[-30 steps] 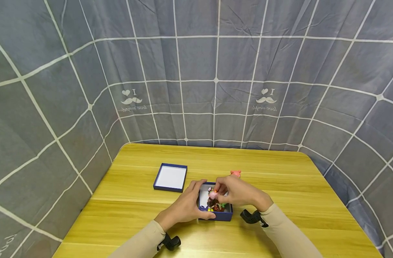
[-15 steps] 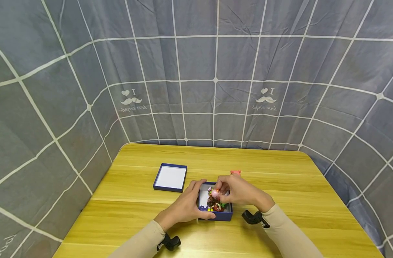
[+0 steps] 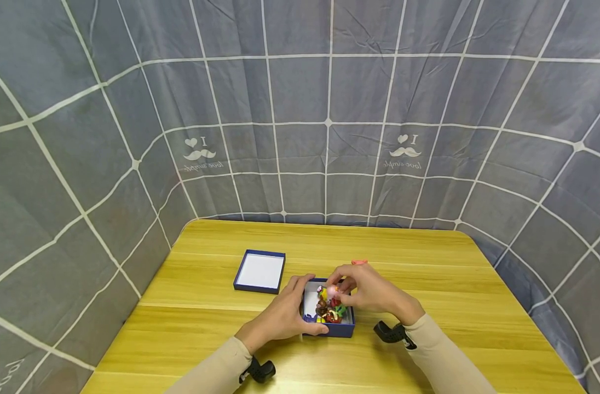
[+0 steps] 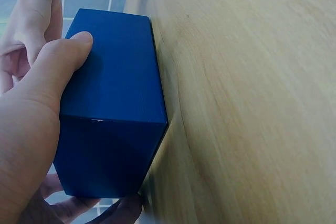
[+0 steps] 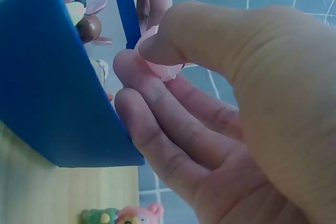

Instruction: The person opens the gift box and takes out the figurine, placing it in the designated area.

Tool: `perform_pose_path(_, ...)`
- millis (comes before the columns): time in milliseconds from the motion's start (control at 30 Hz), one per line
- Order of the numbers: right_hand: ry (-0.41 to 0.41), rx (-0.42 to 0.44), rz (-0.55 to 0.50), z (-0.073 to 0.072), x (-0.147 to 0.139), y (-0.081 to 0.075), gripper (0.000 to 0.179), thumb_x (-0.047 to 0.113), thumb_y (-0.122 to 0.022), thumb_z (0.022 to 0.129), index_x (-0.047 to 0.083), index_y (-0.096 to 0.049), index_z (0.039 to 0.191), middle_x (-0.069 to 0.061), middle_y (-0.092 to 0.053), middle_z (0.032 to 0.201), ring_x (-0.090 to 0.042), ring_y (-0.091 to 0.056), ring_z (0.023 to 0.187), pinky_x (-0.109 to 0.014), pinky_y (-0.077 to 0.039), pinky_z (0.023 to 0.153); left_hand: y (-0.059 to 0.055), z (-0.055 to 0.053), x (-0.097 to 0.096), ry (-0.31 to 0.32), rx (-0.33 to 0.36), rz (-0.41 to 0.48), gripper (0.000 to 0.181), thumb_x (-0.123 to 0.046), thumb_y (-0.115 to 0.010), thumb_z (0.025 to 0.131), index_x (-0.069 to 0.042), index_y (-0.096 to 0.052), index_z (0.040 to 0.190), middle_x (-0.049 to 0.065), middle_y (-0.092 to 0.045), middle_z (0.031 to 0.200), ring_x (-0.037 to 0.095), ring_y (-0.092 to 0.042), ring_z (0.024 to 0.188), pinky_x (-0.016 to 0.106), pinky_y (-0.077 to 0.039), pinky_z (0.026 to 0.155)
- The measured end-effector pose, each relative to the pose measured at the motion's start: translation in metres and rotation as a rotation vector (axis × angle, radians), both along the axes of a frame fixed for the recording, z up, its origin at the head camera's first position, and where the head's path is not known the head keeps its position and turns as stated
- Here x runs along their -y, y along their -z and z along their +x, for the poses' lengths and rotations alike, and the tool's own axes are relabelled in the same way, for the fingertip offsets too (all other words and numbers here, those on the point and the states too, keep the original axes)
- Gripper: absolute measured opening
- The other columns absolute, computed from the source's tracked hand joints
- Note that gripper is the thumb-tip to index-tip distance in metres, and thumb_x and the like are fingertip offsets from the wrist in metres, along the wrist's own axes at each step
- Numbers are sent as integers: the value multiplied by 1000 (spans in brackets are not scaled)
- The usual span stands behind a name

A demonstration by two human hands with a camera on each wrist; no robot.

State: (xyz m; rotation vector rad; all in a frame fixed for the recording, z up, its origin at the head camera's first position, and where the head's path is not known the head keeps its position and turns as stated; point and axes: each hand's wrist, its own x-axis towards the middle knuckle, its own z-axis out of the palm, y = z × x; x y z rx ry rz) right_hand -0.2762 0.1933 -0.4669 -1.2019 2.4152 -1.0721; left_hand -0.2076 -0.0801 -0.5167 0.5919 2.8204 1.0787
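Observation:
A dark blue open-topped box (image 3: 340,330) with a white inside stands on the table, several small colourful figurines (image 3: 332,316) lying in it. My left hand (image 3: 282,316) grips the box from its left, thumb on the near wall and fingers round the far side; the left wrist view shows the thumb on the blue wall (image 4: 115,72). Over the box, my right hand (image 3: 374,291) pinches a small pink figurine (image 5: 167,71) between thumb and fingers. Those fingers hide much of it. A brown figurine (image 5: 90,29) with pink ears shows inside the box.
Left of the box lies a matching blue lid (image 3: 260,271), white inside facing up. Another pink-headed figurine (image 3: 359,262) stands on the table behind my right hand, beside a green piece (image 5: 100,216). A grey gridded curtain (image 3: 300,148) surrounds the yellow wooden table (image 3: 211,323).
My right hand has drawn slightly to the right with the pink figurine, uncovering more figurines in the box. It now hides more of the pink-headed figurine behind. The left hand stays on the box.

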Motion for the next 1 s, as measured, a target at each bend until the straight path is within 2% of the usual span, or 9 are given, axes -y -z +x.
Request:
perform_pose_path(267,21,-93,-12,-1,-6,3,24,4,-81,109,15,-83,130,-2,-83,127,-12,-83,107,-33,-71,96,0,-1,0,-1,6,-4,128,-65,-100,86,-8,-35,180,21,-53,168,27,-67,133,54,-63,111)
perform_pose_path(600,44,-99,-41,-1,-12,2,18,12,-83,110,12,-83,129,-3,-83,127,-16,-86,108,-36,-72,99,0,0,0,-2,12,6,127,-64,-100,87,-8,-35,180,21,-53,167,28,-67,132,55,-63,112)
perform_pose_path(767,63,-139,-45,-1,-13,3,17,18,-84,110,12,-84,126,0,-84,123,-11,-85,104,-36,-72,98,0,1,0,-3,8,7,128,-64,-101,86,-8,-35,180,21,-53,167,28,-67,132,55,-63,111)
perform_pose_path(1000,83,-200,-79,-4,-17,5,14,11,-88,106,12,-86,120,1,-85,116,-5,-79,94,-31,-71,91,0,1,0,-5,17,10,128,-64,-101,86,-9,-35,181,22,-52,169,31,-67,135,58,-62,114)
